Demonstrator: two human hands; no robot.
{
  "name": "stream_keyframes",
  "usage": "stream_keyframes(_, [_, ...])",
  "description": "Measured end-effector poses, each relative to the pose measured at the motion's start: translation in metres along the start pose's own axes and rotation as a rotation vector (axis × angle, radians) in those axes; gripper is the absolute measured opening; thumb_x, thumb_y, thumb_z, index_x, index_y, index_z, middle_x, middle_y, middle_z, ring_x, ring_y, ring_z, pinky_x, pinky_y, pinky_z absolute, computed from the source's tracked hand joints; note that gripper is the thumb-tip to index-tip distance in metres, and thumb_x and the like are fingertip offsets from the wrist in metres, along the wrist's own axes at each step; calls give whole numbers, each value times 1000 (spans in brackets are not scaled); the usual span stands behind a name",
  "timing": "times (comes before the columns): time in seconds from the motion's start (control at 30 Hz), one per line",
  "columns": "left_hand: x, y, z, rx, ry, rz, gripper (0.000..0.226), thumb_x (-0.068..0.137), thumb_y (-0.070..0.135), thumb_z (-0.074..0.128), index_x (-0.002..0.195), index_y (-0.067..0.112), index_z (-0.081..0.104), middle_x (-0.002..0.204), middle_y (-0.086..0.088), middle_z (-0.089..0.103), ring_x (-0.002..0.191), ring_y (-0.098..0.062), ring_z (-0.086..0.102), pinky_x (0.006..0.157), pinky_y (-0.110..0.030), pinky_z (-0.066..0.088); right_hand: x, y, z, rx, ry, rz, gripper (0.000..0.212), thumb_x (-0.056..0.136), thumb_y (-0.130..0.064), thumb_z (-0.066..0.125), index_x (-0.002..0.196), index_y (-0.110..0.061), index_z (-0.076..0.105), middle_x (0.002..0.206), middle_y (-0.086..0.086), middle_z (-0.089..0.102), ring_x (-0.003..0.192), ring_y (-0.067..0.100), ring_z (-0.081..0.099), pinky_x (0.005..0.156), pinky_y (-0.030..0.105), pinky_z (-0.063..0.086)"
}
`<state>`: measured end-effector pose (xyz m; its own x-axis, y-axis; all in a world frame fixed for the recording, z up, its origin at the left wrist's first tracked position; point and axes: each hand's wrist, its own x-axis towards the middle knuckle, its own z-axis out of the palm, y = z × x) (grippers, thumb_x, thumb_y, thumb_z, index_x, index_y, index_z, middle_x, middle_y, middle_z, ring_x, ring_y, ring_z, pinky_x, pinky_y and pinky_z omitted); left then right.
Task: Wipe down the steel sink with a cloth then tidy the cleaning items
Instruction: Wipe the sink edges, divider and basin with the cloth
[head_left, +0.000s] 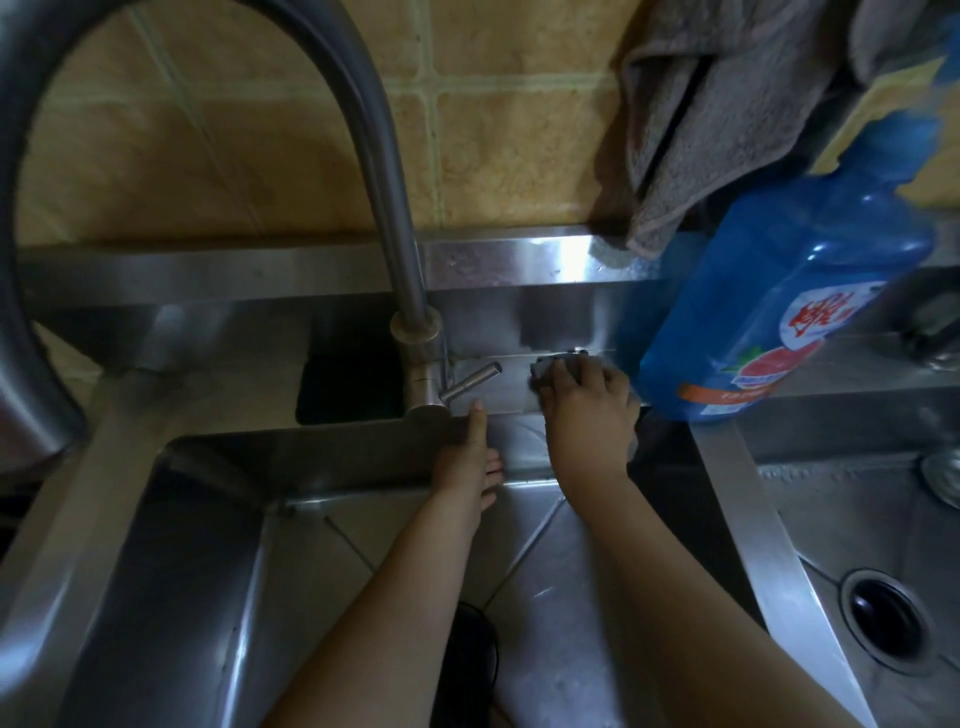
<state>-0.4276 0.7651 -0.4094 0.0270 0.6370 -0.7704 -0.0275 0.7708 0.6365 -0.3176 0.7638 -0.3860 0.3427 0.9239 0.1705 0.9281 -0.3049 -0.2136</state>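
Cloth is clamped under the curled fingers of the right hand and pressed onto the rear ledge of the sink, just right of the tap lever. Only a small grey wad is seen past the fingertips. Left hand is laid flat, fingers straight, braced on the rear basin wall with the thumb up on the ledge; nothing is held by it. Step is judged as wiping, at the ledge around the tap; tidying is not yet started. For the next move, a stroke along the ledge is called for, with care needed near the lever and near the blue bottle, which is seen tilted just right of the hand and could be knocked. Steel is seen streaked and dull, wetness cannot be told. A second basin with drain is seen at right. A grey towel is hung above the bottle, against a tan tiled wall. Light is low.
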Motion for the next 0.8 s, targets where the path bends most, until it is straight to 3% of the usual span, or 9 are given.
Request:
stream_keyframes(0.17, [-3, 5, -12, 64, 74, 85, 63, 84, 63, 45, 105, 6, 61, 110, -9, 65, 88, -18, 58, 84, -36, 43, -6, -4, 1, 33, -50, -130, 30, 78, -9, 65, 107, -15, 66, 113, 13, 62, 104, 41, 50, 79, 45, 44])
stream_keyframes(0.33, [-23, 1, -27, 132, 27, 107, 55, 90, 52, 43, 112, 4, 59, 113, -9, 62, 95, -19, 57, 85, -33, 41, -13, -1, -5, 108, -133, -140, 35, 85, -11, 58, 120, -17, 60, 126, 7, 57, 111, 36, 45, 88, 39, 42])
stream_keyframes(0.43, [-44, -2, -34, 175, -3, 152, 46, 93, 44, 45, 118, 7, 55, 108, -4, 60, 94, -16, 57, 83, -31, 38, -22, 2, -15, 221, -171, -169, 32, 90, -17, 55, 121, -18, 59, 123, 4, 59, 112, 29, 50, 92, 35, 38])
stream_keyframes(0.5, [-60, -4, -38, 193, -35, 190, 32, 94, 38, 46, 110, 13, 57, 102, -2, 58, 90, -14, 56, 79, -29, 38, -30, 2, -27, 448, -190, -82, 26, 90, -18, 57, 115, -16, 64, 113, 4, 65, 104, 23, 57, 88, 30, 42])
stream_keyframes(0.57, [-76, -5, -44, 199, -41, 235, 15, 94, 32, 48, 89, 21, 56, 97, -2, 58, 83, -13, 56, 69, -28, 40, -40, 2, -42, 671, -236, 53, 21, 90, -19, 61, 110, -13, 67, 103, 2, 67, 92, 14, 61, 77, 17, 45])
stream_keyframes(0.63, [-88, -9, -51, 199, -19, 301, 16, 93, 29, 52, 78, 23, 53, 91, -2, 61, 85, -17, 58, 67, -26, 40, -51, 4, -56, 806, -265, 123, 17, 90, -18, 62, 105, -14, 66, 99, 0, 67, 85, 7, 59, 65, 4, 41])
stream_keyframes(0.8, [-120, -12, -70, 132, 48, 408, 9, 91, 23, 56, 82, 24, 57, 86, 2, 63, 88, -14, 60, 75, -27, 44, -72, 5, -87, 1055, -245, 208, 9, 89, -4, 58, 94, -9, 63, 91, 3, 62, 78, 4, 56, 60, 1, 41])
